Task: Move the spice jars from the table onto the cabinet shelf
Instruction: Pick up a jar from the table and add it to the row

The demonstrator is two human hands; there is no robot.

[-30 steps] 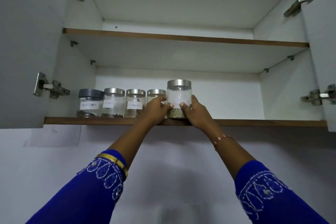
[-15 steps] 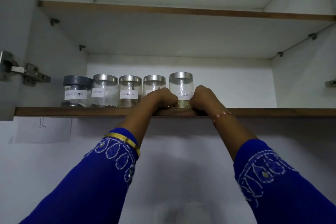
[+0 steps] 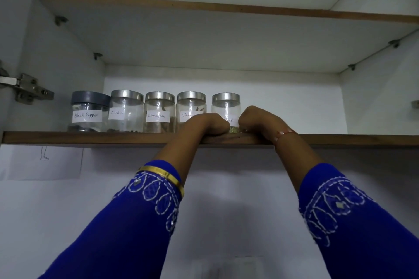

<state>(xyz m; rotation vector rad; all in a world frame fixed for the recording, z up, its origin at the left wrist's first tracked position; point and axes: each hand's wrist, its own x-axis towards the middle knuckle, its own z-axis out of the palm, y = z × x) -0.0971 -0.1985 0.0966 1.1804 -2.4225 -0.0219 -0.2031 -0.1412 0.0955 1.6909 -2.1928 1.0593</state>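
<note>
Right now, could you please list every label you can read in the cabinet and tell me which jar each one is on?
"Black Pepper": grey-lidded jar, far left of the shelf.
"Cloves": second jar.
"Cinnamon": third jar.
"Cinnam...": fourth jar, the rest hidden by the left hand.
"...el": fifth jar, start hidden between the left hand and the right hand.
Paper on the wall: a small sketch, no words.

Five jars stood in a row on the lower shelf (image 3: 113,137), left of the frame's middle. From left to right: the Black Pepper jar (image 3: 88,112), the Cloves jar (image 3: 126,111), a Cinnamon jar (image 3: 159,112), a second Cinnamon jar (image 3: 191,108) and the fifth jar (image 3: 226,106). The left hand (image 3: 205,123) lay in front of the fourth jar, the right hand (image 3: 258,121) just right of the fifth, both at the shelf's front edge. The upper shelf (image 3: 204,7) ran across above. A hinge (image 3: 27,90) sat at the left edge.
</note>
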